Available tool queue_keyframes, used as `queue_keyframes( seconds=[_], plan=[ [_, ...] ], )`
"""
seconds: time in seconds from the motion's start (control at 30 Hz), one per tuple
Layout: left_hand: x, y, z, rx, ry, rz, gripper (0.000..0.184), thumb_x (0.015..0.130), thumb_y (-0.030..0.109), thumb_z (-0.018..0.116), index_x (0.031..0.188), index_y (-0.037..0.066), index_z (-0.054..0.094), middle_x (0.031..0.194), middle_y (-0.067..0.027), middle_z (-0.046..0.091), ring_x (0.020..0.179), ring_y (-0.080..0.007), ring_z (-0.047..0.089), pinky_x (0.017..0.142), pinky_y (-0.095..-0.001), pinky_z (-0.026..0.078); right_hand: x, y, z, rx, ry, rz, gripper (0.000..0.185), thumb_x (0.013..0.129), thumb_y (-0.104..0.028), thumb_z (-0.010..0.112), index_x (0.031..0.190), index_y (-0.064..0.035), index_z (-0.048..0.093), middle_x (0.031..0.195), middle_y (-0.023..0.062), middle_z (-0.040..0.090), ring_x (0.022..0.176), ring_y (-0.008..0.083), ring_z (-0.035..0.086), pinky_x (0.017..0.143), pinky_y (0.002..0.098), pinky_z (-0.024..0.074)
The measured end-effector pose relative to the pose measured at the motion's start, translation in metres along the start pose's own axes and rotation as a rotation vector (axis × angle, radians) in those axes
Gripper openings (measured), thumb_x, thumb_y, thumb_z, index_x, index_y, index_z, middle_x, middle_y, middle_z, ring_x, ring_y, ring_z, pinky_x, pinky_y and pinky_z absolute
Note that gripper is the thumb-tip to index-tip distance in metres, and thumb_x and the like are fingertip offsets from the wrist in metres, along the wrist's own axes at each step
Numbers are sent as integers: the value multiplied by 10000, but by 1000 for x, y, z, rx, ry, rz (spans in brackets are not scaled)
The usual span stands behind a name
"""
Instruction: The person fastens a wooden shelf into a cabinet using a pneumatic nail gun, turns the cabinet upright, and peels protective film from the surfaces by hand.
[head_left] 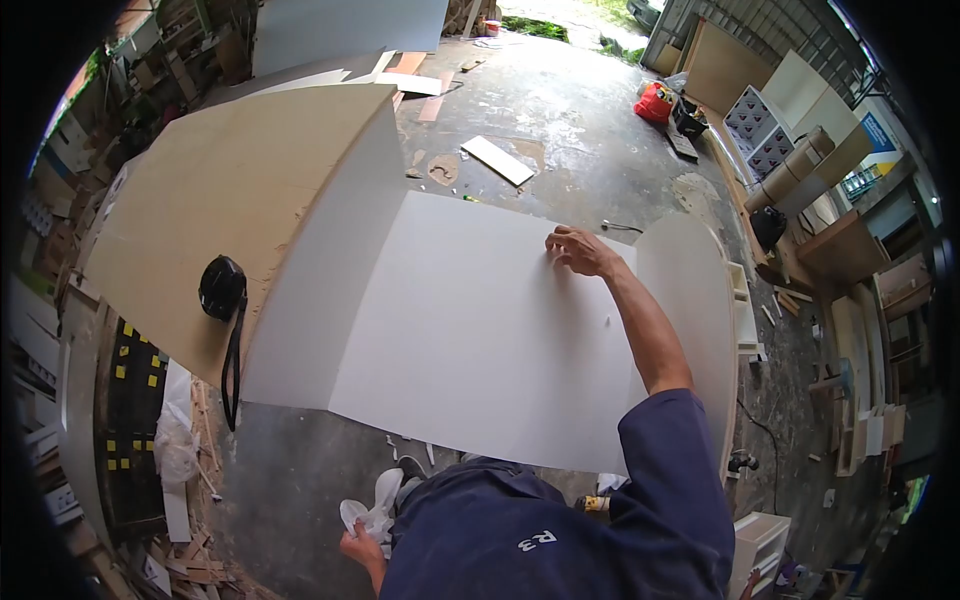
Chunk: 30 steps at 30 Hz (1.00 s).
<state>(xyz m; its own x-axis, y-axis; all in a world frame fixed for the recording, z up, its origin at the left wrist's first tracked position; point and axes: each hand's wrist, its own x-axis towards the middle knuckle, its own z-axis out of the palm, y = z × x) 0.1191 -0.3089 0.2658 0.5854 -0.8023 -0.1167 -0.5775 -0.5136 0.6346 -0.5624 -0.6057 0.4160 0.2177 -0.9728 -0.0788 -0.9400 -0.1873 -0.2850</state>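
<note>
My right hand (578,250) hovers over or touches the far right part of a large white panel (480,320), fingers curled with their tips together; whether anything small is between them cannot be made out. Low in the view, my left hand (362,545) holds a crumpled translucent plastic bag (376,510) beside my leg. Upright white boards stand along the panel's left side (330,270) and right side (685,310). A small white bit (608,320) lies on the panel near my right forearm.
A black tape measure (222,287) with a strap rests on a brown board (220,190) at left. A white strip (497,161) lies on the floor (540,100) beyond. A yellow tool (592,503) is near my body. Wood scraps and a small cabinet (760,545) stand around.
</note>
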Motion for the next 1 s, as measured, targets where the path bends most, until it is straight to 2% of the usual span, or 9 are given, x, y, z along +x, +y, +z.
queue_keyframes(
  seconds=[0.17, 0.23, 0.43, 0.5, 0.63, 0.73, 0.87, 0.97, 1.0],
  plan=[
    [6, 14, 16, -38, -19, -5, 355, 891, 234, 733, 890, -120, 702, 766, -231, 710, 693, -336, 695, 650, -469, 491, 1, 4, 1, 17, 13, -24, 279, 802, -75, 783, 1018, -67, 607, 1046, 94, 612, 993, 310, 625, 866, 425, 511],
    [15, 12, 20, 9, -10, 95, 350, 894, 238, 739, 880, -110, 705, 761, -214, 715, 670, -312, 692, 624, -461, 487, 2, 5, 1, 21, 13, -30, 282, 795, -96, 791, 1001, -67, 600, 1025, 94, 617, 975, 319, 631, 862, 429, 511],
    [25, 4, 28, -170, 15, -1, 366, 893, 248, 731, 854, -115, 698, 732, -225, 703, 646, -332, 681, 611, -466, 479, 0, 10, 6, 77, 4, 35, 234, 818, -22, 747, 1005, -52, 609, 1004, 91, 613, 940, 285, 626, 812, 399, 511],
    [20, -1, 29, -171, 20, 4, 361, 888, 239, 727, 847, -118, 697, 726, -231, 700, 648, -340, 682, 612, -471, 479, -4, 6, 7, 255, 130, 154, 205, 806, 7, 725, 972, -47, 618, 961, 91, 631, 921, 276, 636, 805, 392, 509],
    [18, -15, 28, -14, 20, 82, 346, 874, 219, 719, 836, -124, 698, 727, -244, 699, 661, -356, 691, 621, -483, 481, -3, 5, 12, 119, 167, -2, 184, 822, 45, 642, 984, -36, 611, 939, 92, 647, 933, 287, 646, 816, 397, 528],
    [19, -14, 30, -74, -14, 60, 363, 868, 236, 730, 839, -124, 701, 734, -246, 702, 676, -368, 697, 629, -487, 485, -1, 5, 23, -22, 254, -41, 184, 824, 63, 605, 979, -37, 610, 996, 97, 643, 933, 312, 638, 815, 396, 531],
    [25, 0, 26, -34, -6, 56, 364, 879, 241, 725, 856, -122, 704, 748, -239, 711, 681, -364, 703, 630, -487, 487, -6, -5, 33, -107, 294, 23, 108, 818, 45, 603, 879, -44, 607, 1004, 103, 646, 992, 331, 629, 830, 420, 517],
    [27, 9, 18, -33, -22, 85, 343, 886, 222, 725, 869, -119, 706, 759, -226, 720, 673, -340, 702, 619, -479, 486, -14, 4, 49, 6, 457, 78, 111, 833, 63, 600, 880, -36, 604, 975, 104, 641, 979, 314, 632, 864, 387, 514],
    [30, 5, 19, -80, -31, 61, 330, 888, 208, 726, 876, -121, 705, 761, -218, 722, 670, -320, 699, 615, -470, 488, -20, 5, 52, 276, 544, 174, 126, 840, 74, 600, 906, -34, 607, 967, 102, 639, 974, 291, 632, 886, 359, 502]
  ],
)
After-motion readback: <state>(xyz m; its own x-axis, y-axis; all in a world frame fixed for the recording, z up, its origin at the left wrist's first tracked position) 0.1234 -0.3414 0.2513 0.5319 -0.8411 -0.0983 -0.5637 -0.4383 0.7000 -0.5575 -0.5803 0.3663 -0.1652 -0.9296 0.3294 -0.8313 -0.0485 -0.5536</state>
